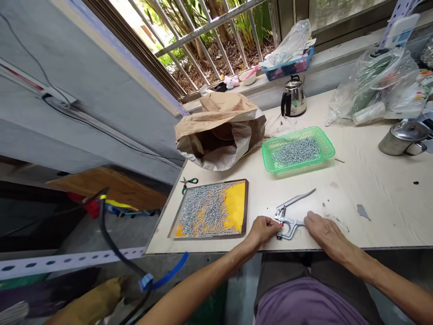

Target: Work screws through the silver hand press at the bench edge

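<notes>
Purple cloth top (304,302), nearest, below front edge of pale cream tabletop (365,180). 2 bare hands at that edge, approx. level.

R hand (325,232): fingers closed on lower handle end of silver-grey metal hand pliers w/ coil spring (296,224). L hand (264,231): fingertips bunched at small red part (282,224) by pliers' head; can't tell if they grip it. Pliers sit betw. the 2 hands, near table edge, handles spread apart.

L of pliers: shallow rectangular tray w/ clear wall, yellow base (237,203), heaped w/ small silver metal pieces (206,207), yellow bare at R side. Green-and-black-handled scissors (193,181) just beside tray's far L corner.

Farther: light-green plastic basket (297,169), more silver pieces inside. Beside it, crumpled brown paper bag (219,106), mouth open. Far R: lidded steel mug (395,141). Behind basket: shiny steel kettle, black handle (296,100).

Farthest: blue plastic basket (291,68) on sill, grey metal window bars (203,27).
</notes>
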`<state>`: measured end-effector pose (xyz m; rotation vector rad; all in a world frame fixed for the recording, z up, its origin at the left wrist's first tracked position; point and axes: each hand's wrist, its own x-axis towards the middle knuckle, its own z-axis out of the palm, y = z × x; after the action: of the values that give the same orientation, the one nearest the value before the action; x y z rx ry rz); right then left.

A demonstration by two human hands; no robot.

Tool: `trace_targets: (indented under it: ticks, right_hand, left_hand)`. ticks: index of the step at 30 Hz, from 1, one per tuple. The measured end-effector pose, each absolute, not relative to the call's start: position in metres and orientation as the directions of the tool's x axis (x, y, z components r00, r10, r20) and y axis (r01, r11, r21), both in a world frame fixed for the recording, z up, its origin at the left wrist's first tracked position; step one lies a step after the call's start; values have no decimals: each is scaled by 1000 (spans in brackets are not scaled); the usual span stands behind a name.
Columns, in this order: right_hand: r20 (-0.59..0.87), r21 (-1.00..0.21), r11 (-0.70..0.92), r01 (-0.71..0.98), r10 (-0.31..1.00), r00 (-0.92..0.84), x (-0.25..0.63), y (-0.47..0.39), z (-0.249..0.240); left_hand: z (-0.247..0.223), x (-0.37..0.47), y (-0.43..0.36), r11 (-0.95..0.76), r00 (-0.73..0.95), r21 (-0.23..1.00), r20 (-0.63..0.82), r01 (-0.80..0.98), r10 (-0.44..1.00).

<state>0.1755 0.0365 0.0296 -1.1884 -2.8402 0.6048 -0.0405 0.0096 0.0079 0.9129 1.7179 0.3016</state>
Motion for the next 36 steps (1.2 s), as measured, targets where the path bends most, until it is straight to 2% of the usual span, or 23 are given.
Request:
trace_targets:
  ticks: [5, 9, 10, 15, 17, 22, 29, 33, 36]
  right_hand:
    - [-141, -306, 657, 689, 685, -715, 175, 35, 16]
    - [-44, -295, 680, 672, 692, -720, 179, 32, 3]
    - [-26, -294, 684, 667, 692, -721, 179, 32, 1]
    - [-17, -310, 681, 663, 693, -720, 179, 32, 4]
    - [-46, -308, 685, 660, 682, -730, 178, 33, 8]
    - [-72, -299, 699, 650, 663, -746, 177, 36, 12]
    - [-41, -352, 695, 627, 658, -752, 180, 33, 9]
    - [-29, -371, 715, 592, 628, -777, 186, 48, 4]
    - [-1, -329, 743, 583, 617, -787, 189, 69, 0]
  left_hand:
    - [9, -39, 8, 685, -84, 561, -742, 465, 665]
    - [6, -39, 3, 546, -121, 645, -581, 535, 805]
    - [5, -39, 3, 549, -120, 650, -582, 525, 804]
    - [4, -39, 2, 732, -77, 590, -759, 342, 647]
    - [5, -39, 2, 727, -83, 599, -750, 336, 656]
    - [7, -39, 3, 674, -89, 583, -723, 454, 685]
    - [8, -39, 3, 753, -38, 521, -812, 401, 582]
    - [9, -37, -5, 742, -20, 543, -801, 394, 598]
    - [9, -36, -12, 731, -13, 555, -793, 398, 609]
